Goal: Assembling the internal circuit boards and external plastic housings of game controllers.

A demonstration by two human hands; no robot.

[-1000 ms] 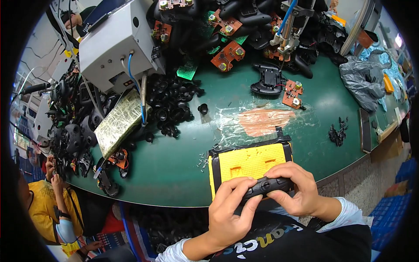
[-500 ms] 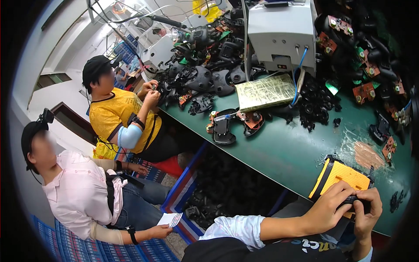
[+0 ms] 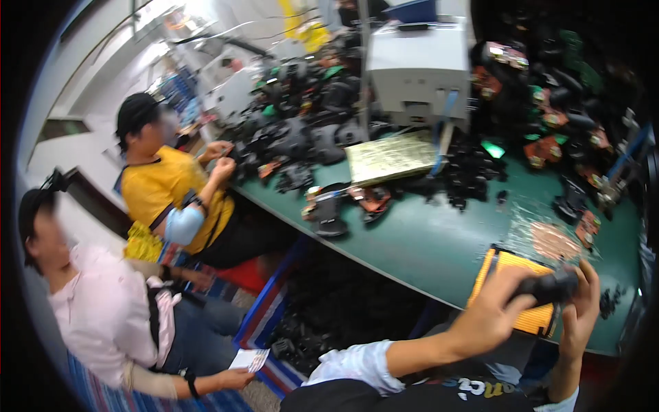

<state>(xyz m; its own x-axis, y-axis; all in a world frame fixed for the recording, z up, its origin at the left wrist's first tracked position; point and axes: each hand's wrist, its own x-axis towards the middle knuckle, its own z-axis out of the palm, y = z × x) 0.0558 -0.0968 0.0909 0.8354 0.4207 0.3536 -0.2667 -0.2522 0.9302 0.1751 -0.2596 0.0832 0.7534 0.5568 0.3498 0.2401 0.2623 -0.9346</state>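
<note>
Over a yellow ribbed pad (image 3: 539,320) at the near right of the bench, my two hands share a black plastic part (image 3: 547,287). It is elongated and smeared by motion, so its exact kind cannot be told. My left hand (image 3: 489,312) grips its left end, thumb and fingers closed round it. At the other end, my right hand (image 3: 581,305) pinches it between thumb and fingers. The part is held above the pad, which is partly hidden behind my left hand.
Opened controllers (image 3: 329,214) and a yellowish flat package (image 3: 391,159) lie on the green bench (image 3: 412,240). Behind stands a grey-white machine (image 3: 419,72). Heaped black parts (image 3: 473,175) lie nearby. A blue-edged bin (image 3: 264,309) stands below; two people sit at left.
My hands have lifted the black part off the pad and turned it, so more of its length shows. The whole view has shifted, with the bench sliding left.
</note>
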